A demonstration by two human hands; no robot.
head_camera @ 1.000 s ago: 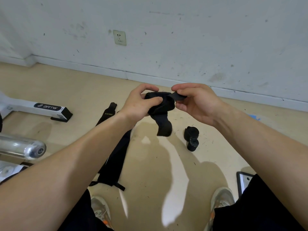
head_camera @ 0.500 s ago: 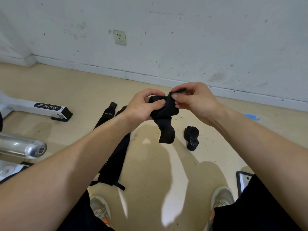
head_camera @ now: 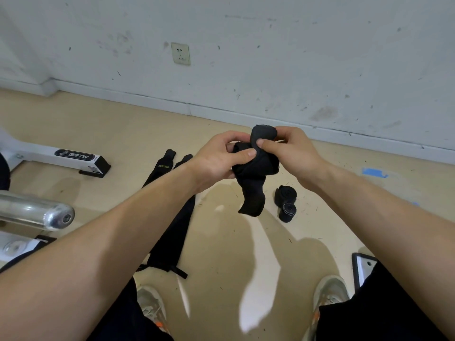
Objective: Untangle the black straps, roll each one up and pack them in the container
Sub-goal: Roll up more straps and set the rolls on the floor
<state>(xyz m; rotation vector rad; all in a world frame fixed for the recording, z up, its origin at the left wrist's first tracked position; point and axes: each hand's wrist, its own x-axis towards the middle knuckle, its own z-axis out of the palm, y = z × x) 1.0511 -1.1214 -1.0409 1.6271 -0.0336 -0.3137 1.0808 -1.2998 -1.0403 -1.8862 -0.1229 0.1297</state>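
Black strap (head_camera: 254,168) is being held up in the air by two hands.
The left hand (head_camera: 214,159) is gripping the bunched part, and the right hand (head_camera: 289,148) is pinching the top end with its thumb. One end is hanging down loose. A rolled strap (head_camera: 285,200) is lying on the floor (head_camera: 123,134) down below, and long flat straps (head_camera: 172,217) are lying to the left.

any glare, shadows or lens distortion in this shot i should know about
Head view: the person's shadow spreads over the floor, cut by bright patches; a sharp highlight glints on the metal bar; the wide lens slightly bows the baseboard and swells the forearms toward the bottom corners; the black strap gripped by the left hand and right hand reads as near-featureless dark.
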